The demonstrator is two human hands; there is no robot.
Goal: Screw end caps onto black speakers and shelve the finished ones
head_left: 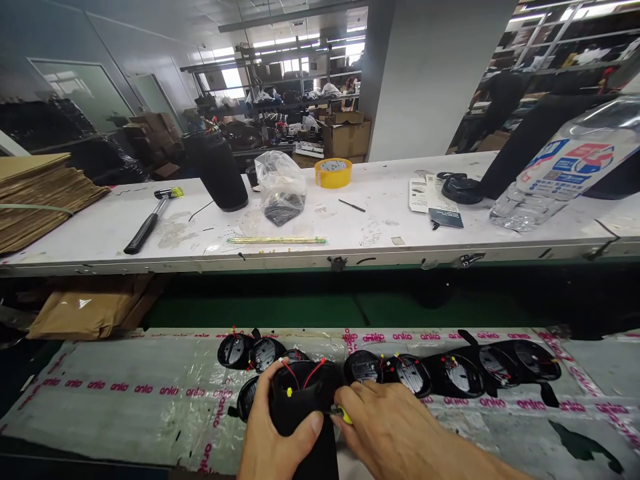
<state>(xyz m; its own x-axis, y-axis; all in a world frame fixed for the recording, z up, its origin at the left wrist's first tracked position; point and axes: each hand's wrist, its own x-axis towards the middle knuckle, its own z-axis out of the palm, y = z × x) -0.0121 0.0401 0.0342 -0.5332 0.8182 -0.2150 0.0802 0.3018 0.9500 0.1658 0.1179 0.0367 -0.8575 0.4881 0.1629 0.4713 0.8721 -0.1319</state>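
My left hand (281,427) is wrapped round a black cylindrical speaker housing (305,417), its thumb across the near side. Red wires with small yellow and white connectors stick out of the housing's open top. Closed at the housing's right side, my right hand (373,420) grips a small yellow-handled tool (343,415). The tool's tip is hidden, so its exact kind does not show. Behind my hands, several similar black housings (410,375) lie in a row with wires showing in their open ends. More of them (235,351) are grouped to the left.
A tape-marked work surface (125,413) lies below a raised white shelf (280,257). On the shelf are a hammer (150,223), a black speaker (217,172), a bagged part (283,193), yellow tape (333,175) and a water bottle (565,170). Flattened cardboard (40,203) is stacked at left.
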